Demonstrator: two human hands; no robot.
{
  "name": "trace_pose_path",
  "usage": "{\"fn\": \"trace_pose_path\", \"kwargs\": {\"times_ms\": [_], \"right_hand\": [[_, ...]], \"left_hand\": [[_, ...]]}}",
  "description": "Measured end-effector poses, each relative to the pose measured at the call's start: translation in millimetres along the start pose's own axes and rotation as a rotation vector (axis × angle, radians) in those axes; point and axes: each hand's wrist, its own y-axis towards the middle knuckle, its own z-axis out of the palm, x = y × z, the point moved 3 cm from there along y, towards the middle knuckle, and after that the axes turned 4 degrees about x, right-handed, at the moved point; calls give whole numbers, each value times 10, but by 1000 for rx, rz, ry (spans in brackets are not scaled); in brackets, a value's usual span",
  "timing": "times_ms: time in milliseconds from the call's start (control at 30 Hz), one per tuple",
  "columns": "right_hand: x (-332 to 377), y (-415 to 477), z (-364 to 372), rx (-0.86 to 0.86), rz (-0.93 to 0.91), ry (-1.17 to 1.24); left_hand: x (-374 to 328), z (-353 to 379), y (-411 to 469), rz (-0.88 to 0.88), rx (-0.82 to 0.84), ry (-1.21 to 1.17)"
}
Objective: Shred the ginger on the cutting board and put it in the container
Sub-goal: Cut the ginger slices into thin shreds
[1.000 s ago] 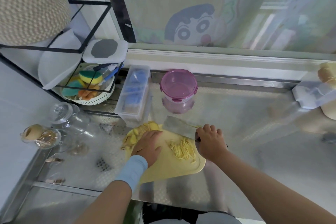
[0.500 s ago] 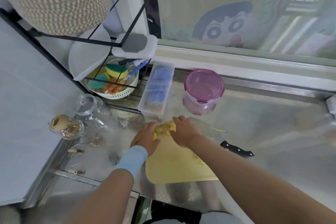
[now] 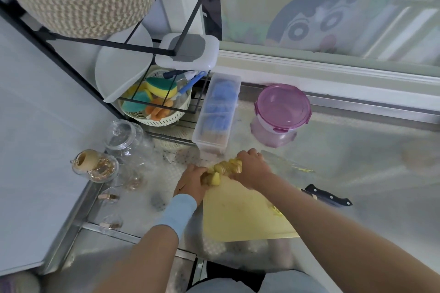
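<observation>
Gathering at the far edge of the yellow cutting board (image 3: 240, 211), both hands press in on a heap of ginger (image 3: 225, 169) from opposite sides. The left hand (image 3: 190, 183), with a light blue wristband (image 3: 177, 213) on its wrist, cups the pile's left end, fingers curled around the yellow pieces. The right hand (image 3: 252, 169) closes over the right end, its fingers bent down onto the heap. The ginger sits bunched between the two palms, touching both, at the board's far corner. A few yellow shreds (image 3: 276, 210) lie on the board beside the right forearm.

The board rests on the steel surface (image 3: 357, 173). A cleaver (image 3: 328, 197) lies flat on the surface to the right of the board, its black riveted handle pointing right; the blade is partly hidden by the right forearm. Beyond the hands stands a round container with a pink lid (image 3: 282, 107), closed and well apart from the ginger. Just left of it is a long clear box (image 3: 217, 112) holding blue items. Glass jars (image 3: 126, 140) stand at the left, near a basket of sponges (image 3: 157, 102).
</observation>
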Motion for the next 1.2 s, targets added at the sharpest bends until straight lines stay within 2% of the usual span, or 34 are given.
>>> {"fn": "trace_pose_path", "kwargs": {"times_ms": [167,300,367,467,567,667,767,900,1067,1200], "right_hand": [[-21,-69,-33,-16,28,106],[-64,-76,-13,2,65,121],[-93,-74,2,10,97,185],[-128,-120,-2,-4,126,286],[-222,-195,-16,-22,177,364],[-324,-307,-63,-45,243,456],[-360,-463,-146,-75,258,675],[-316,-719,-264,-1,239,991],[-203,-1013,-271,54,131,1089],[-163,-1130,-57,94,116,1270]], "left_hand": [[-142,38,-2,104,23,-84],[-79,-59,-8,75,-96,-144],[-19,-63,-14,54,-88,-114],[-2,5,-39,65,28,-13],[-116,-76,-34,20,-33,32],[-334,-103,-18,98,-35,37],[-635,-31,-69,203,69,-16],[-974,43,-208,273,189,-116],[-1029,75,-358,313,132,-169],[-905,129,-481,283,105,-251]]}}
